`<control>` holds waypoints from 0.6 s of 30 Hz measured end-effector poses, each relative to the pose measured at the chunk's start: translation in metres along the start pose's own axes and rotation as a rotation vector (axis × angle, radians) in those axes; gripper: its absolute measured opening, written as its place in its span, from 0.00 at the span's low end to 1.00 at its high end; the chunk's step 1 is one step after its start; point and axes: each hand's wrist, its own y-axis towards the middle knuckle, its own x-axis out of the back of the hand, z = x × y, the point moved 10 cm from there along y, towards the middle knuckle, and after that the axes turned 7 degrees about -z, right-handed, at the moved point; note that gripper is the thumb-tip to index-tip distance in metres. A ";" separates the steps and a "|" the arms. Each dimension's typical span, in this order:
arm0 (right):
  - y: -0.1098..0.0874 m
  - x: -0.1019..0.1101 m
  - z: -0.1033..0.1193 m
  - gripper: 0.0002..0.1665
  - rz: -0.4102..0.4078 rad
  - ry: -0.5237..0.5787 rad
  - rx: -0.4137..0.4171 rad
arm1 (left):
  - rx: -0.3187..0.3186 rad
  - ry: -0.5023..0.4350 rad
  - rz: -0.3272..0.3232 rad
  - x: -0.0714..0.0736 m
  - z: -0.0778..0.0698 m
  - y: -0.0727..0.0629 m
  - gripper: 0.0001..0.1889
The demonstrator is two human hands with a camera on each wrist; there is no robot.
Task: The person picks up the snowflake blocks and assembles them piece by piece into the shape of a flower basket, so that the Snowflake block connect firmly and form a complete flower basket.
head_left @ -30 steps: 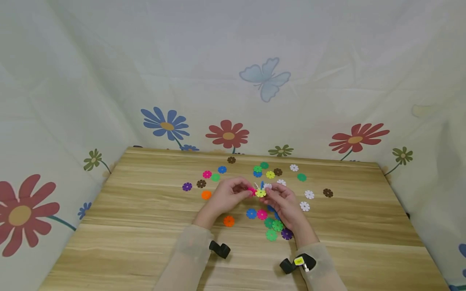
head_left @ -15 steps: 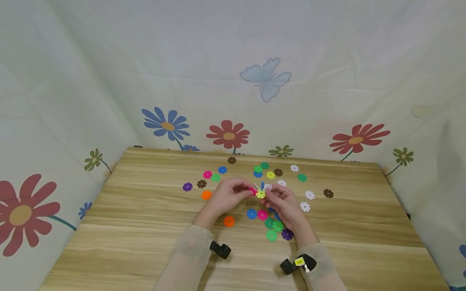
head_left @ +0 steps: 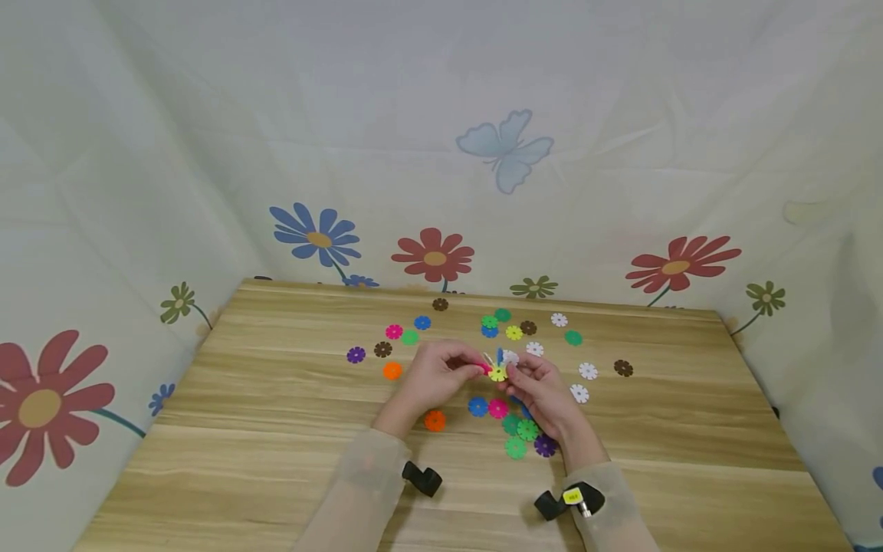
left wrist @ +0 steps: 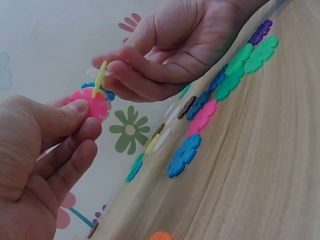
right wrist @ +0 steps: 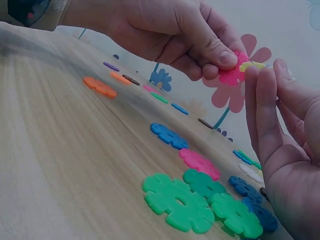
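Over the middle of the table, my left hand [head_left: 438,376] pinches a pink flower-shaped interlocking disc [left wrist: 95,104] between thumb and fingers. My right hand [head_left: 545,395] faces it, its thumb and fingertips pinching a yellow disc [head_left: 497,372]. In the left wrist view the yellow disc stands edge-on against the pink one, the two joined at their slots. A blue disc [head_left: 500,356] rises upright behind the yellow one, and a white disc [head_left: 510,359] shows beside it. Fingers partly hide this small cluster.
Loose discs lie around the hands. Blue [head_left: 477,406], pink [head_left: 498,408], green [head_left: 515,447] and purple [head_left: 545,445] ones lie nearer the person; orange [head_left: 434,421] to the left; white [head_left: 588,371] and brown [head_left: 623,368] to the right. A flowered cloth [head_left: 579,215] hangs behind the table.
Both hands have shifted slightly right and down in the head view with the joined discs. The left fingers have come a little closer to the yellow disc. Loose discs lie as before.
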 end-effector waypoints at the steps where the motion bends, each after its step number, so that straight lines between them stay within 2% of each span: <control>1: 0.000 0.000 0.000 0.10 0.007 0.003 -0.002 | 0.001 -0.006 -0.001 0.000 0.000 0.000 0.05; 11: -0.001 -0.001 0.000 0.10 0.038 0.023 0.015 | 0.001 -0.026 -0.006 -0.002 0.001 0.000 0.08; 18: 0.002 -0.001 -0.003 0.08 0.023 -0.050 0.024 | 0.034 -0.006 0.019 0.000 0.007 0.001 0.10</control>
